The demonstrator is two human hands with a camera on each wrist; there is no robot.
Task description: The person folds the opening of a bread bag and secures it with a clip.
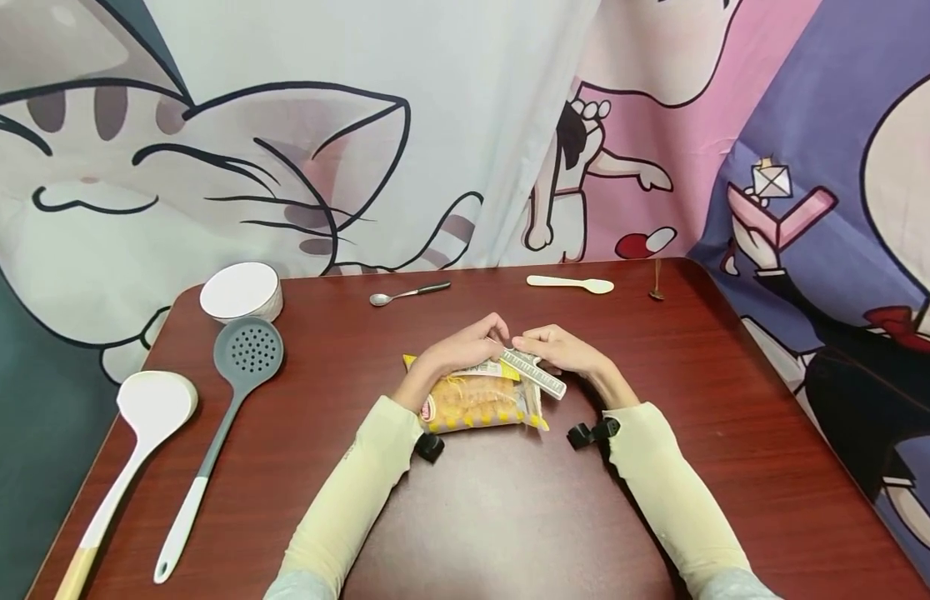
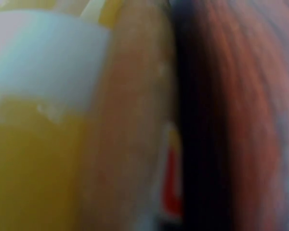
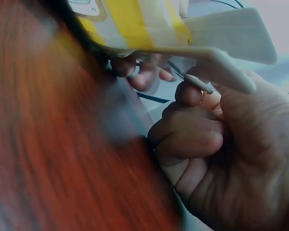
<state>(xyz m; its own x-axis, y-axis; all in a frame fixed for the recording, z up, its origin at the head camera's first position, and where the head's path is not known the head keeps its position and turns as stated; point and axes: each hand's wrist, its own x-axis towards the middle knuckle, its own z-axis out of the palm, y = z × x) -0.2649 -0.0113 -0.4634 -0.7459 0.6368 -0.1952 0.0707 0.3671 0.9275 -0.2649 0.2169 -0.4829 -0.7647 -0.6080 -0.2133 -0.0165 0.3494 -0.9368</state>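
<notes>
Two hands pinch one bread packet's sealed edge.
Left hand point(image 1: 465, 350) and right hand point(image 1: 558, 350) meet fingertip to fingertip over the bread packet point(image 1: 480, 398), lying crosswise on the counter point(image 1: 510, 500) beneath them.

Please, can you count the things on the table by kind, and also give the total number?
Spoons: 3, metal spoon, pale spoon, small dark spoon
Big kitchen tools: 2, white ladle, grey skimmer
Bowls: 1, white bowl
Snack packets: 1, bread packet, pinched by left hand and right hand
Total: 7
</notes>
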